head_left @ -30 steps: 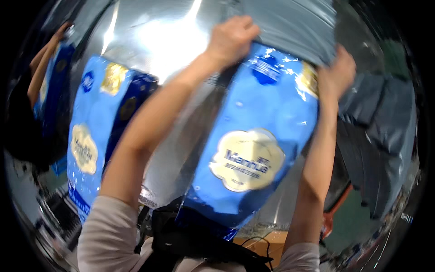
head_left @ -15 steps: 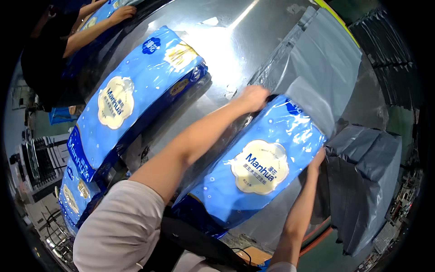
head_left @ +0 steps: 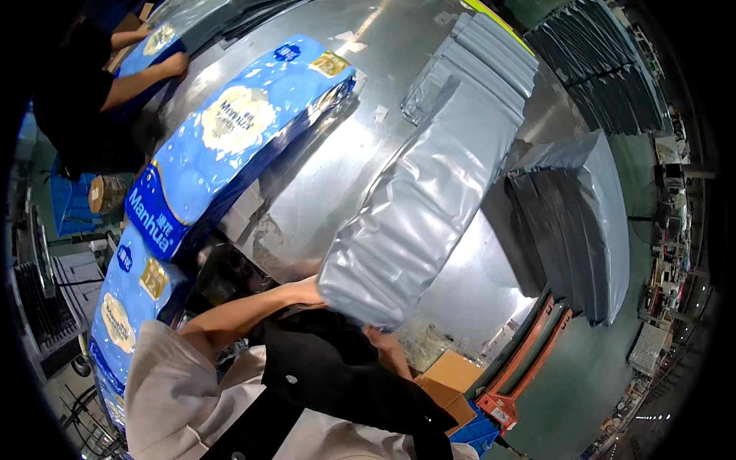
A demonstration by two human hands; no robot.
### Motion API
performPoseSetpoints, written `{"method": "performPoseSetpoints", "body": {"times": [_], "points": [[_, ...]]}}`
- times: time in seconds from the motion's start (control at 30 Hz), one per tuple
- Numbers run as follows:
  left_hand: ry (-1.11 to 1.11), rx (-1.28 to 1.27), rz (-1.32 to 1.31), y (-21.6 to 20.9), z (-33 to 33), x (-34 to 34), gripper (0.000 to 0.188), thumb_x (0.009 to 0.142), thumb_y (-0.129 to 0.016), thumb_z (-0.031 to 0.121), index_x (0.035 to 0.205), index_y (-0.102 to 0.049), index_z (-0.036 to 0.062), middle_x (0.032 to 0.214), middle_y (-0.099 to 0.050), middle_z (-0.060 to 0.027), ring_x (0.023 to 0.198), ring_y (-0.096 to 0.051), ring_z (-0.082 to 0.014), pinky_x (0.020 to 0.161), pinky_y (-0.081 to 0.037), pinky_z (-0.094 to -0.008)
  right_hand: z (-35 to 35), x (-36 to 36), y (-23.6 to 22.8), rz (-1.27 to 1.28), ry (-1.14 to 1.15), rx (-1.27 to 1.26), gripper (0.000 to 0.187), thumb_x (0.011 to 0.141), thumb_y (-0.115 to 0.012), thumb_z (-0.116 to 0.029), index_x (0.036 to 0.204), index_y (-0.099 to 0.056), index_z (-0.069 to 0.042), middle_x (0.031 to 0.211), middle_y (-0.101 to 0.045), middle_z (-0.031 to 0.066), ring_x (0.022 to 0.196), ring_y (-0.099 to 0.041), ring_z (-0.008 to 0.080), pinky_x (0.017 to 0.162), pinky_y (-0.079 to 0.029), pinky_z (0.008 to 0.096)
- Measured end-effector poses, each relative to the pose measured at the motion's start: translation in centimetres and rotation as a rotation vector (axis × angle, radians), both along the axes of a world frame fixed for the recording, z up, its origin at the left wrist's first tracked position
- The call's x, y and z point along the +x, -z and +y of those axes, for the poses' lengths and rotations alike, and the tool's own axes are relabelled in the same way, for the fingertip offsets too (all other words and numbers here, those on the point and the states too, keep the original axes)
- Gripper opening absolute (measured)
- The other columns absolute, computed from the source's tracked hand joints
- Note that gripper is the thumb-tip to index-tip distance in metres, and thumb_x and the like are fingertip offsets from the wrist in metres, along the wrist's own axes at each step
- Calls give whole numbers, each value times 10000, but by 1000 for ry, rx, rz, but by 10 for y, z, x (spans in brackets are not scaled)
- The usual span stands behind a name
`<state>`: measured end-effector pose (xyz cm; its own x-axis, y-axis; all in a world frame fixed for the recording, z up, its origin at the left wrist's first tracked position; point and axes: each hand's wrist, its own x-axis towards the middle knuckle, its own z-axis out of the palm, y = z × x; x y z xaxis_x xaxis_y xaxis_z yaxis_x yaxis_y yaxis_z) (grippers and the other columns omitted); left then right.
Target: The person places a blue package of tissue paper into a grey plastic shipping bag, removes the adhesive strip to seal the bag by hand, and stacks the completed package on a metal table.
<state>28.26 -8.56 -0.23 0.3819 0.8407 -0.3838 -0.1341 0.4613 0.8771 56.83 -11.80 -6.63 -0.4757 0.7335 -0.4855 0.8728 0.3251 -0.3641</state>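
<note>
Grey bagged pack lies on the steel worktop, right in front of my chest. Its long axis runs from the near end by my body up and away to the right, toward the far edge. Near end overhangs the worktop's near edge, and that's where both my hands meet it.

My left hand: forearm comes in from the left and the hand goes under/behind the pack's near end. Fingers are covered by the grey film, so I can't tell how far they're closed or whether they grip.

My right hand: just below the same near end, partly behind my dark apron strap. Only a bit of it shows, touching or almost touching the film; grip can't be told either.

Both hands sit at the same end, so the pack's whole length lies away from me.

Outward: blue printed pack lies to the left, roughly parallel, apart from the grey one. Stack of dark flat bags to the right. Another person's hand rests on a further blue pack far left.
</note>
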Motion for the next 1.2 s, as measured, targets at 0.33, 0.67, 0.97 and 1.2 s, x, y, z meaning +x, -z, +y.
{"method": "performPoseSetpoints", "body": {"times": [0.33, 0.67, 0.97, 1.2], "points": [[246, 277, 950, 87, -91, -47, 224, 727, -561, 238, 725, -615, 20, 733, -596, -181, 721, -576, -335, 657, -449, -419, -37, 36, -1, -40, 533, 109, 290, 728, -558, -246, 595, -546, 11, 584, -515, 222, 616, -549, 374, 557, -416, 425], [-119, 79, 1181, 73, -90, -5, 257, 618, -556, 141, 829, -616, 8, 798, -599, -220, 829, -573, -376, 740, -452, -445, -28, -106, 9, -4, 282, 232, 333, 769, -487, -258, 682, -608, 40, 760, -592, 241, 720, -588, 383, 656, -466, 467], [-248, -320, 624, 93, -108, -26, 153, 770, -591, 105, 769, -612, -47, 680, -620, -113, 567, -619, -148, 524, -495, -253, -81, -88, 26, 426, 98, 559, 228, 741, -608, -149, 938, -563, -43, 874, -542, 110, 804, -548, 294, 690, -461, 373], [-185, -194, 625, 98, -116, -23, 184, 834, -547, 118, 835, -602, -58, 735, -611, -73, 625, -596, -121, 566, -487, -217, -85, -88, 46, 443, 270, 449, 103, 747, -581, -135, 813, -560, -58, 822, -527, 83, 780, -553, 277, 655, -450, 378]]}}
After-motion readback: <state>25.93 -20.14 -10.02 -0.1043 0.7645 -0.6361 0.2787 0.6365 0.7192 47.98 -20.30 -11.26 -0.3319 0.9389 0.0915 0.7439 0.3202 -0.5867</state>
